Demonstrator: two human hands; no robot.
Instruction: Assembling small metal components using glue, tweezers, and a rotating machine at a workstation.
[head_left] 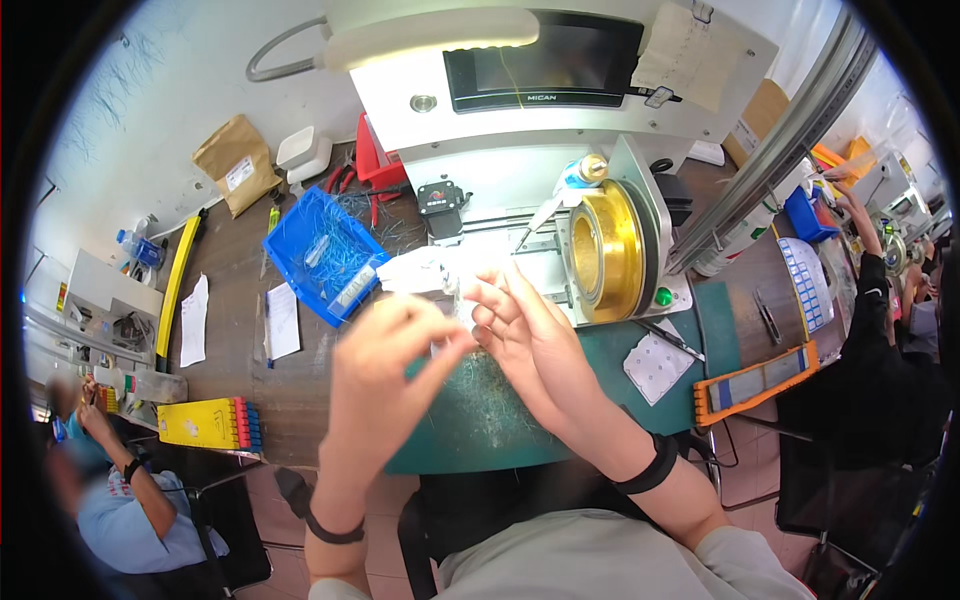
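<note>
Both hands are raised in front of the machine, above the green mat (480,410). My left hand (390,370) is slightly blurred, its thumb and fingers brought together in a pinch. Facing it, my right hand (530,345) has its fingertips bent in against the thumb side. Anything between the fingers of either hand is too small or too bright to make out. Just beyond the fingertips is a white, brightly lit piece of the machine (412,270). A gold ring-shaped roll (605,255) is mounted to the right of my right hand.
On the left, a blue tray (320,255) holds tangled fine blue strands. Behind it are a red bin (372,155) and a brown paper bag (236,165). An orange-edged rack (755,382) and tweezers (768,317) lie on the right. People sit at both sides.
</note>
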